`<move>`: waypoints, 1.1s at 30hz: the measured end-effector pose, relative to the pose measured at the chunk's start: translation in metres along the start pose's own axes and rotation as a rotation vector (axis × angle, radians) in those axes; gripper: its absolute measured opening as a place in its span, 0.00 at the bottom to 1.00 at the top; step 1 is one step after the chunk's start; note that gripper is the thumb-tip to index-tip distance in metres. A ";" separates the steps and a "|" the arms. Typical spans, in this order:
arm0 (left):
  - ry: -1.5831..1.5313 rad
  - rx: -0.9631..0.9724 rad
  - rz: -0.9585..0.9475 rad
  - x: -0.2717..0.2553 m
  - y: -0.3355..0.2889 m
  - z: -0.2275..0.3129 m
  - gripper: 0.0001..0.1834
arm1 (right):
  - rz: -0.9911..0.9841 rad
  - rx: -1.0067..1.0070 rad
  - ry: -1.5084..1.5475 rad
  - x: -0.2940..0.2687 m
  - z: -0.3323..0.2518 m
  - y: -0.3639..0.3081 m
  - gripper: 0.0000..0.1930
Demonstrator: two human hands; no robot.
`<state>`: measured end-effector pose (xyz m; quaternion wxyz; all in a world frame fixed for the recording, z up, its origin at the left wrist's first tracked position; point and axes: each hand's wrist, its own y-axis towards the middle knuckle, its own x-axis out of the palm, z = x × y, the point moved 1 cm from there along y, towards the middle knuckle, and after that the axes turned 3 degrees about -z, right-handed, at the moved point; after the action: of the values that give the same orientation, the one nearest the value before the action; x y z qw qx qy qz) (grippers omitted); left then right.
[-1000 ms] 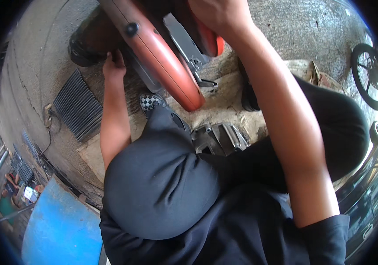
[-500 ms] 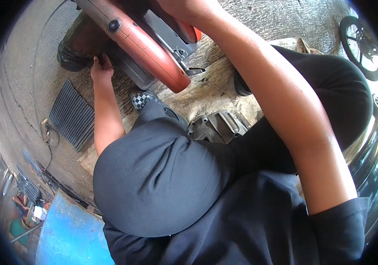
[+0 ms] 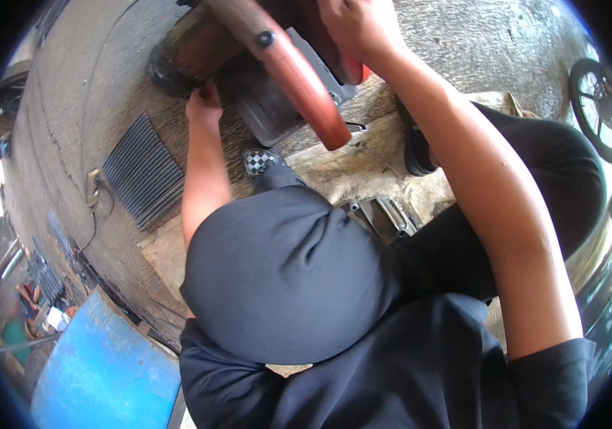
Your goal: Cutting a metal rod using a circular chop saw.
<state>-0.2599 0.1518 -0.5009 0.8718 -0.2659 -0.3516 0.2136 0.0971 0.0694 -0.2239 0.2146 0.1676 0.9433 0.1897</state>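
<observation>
In the head view, the person sits low with the knees bent and wide apart, and a machine with a red curved cover (image 3: 306, 79) stands at the upper middle, tilted across the picture, partly beyond the top edge. The two hands are apart, one at each side of this machine. The right hand (image 3: 363, 28) is at the upper part, close against the red piece; its fingers go toward the edge of the picture, so I cannot tell how firmly they are closed. The left hand (image 3: 204, 104) is low, with fingertips at the underside of the brown rounded body (image 3: 202, 53), near its dark end; whether it grips or only touches, I cannot tell. Probably the hands are on opposite sides in order to share the weight and keep the machine from tipping.

The dark flat plate (image 3: 259, 104) lies beneath the red cover and seems to serve as its base. Left of it, dark thin rods (image 3: 143, 171) lie side by side on the ground (image 3: 70, 114), perhaps arranged so that they stay in order. A grey metal part (image 3: 388, 218) is between the legs, on the pale stained sheet (image 3: 320, 164), which maybe protects it from the rough ground.
</observation>
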 end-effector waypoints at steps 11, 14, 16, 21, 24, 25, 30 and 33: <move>-0.060 -0.011 0.292 0.015 -0.029 -0.020 0.13 | -0.029 0.011 -0.020 -0.001 0.007 -0.003 0.21; -0.097 0.015 0.269 0.013 -0.026 -0.022 0.14 | -0.017 0.000 -0.024 -0.001 0.008 -0.002 0.21; -0.156 0.007 0.224 0.008 -0.022 -0.022 0.12 | -0.023 -0.008 -0.026 -0.003 0.008 -0.003 0.21; -0.124 -0.018 0.159 0.000 -0.011 -0.024 0.10 | -0.009 -0.039 -0.024 -0.001 0.012 0.000 0.21; -0.080 0.057 0.169 -0.005 -0.005 -0.016 0.10 | -0.005 -0.052 -0.031 0.001 0.008 -0.001 0.22; -0.091 0.049 0.163 -0.004 -0.004 -0.018 0.10 | -0.008 -0.026 -0.054 -0.001 0.008 -0.002 0.22; -0.097 0.005 0.167 -0.003 -0.004 -0.023 0.11 | -0.026 0.001 -0.055 -0.005 0.007 -0.004 0.22; -0.066 0.040 0.185 -0.006 -0.003 -0.024 0.12 | -0.021 -0.013 -0.056 -0.003 0.004 -0.004 0.22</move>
<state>-0.2461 0.1385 -0.5162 0.8416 -0.2725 -0.3496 0.3087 0.1009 0.0661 -0.2282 0.2442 0.1615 0.9373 0.1888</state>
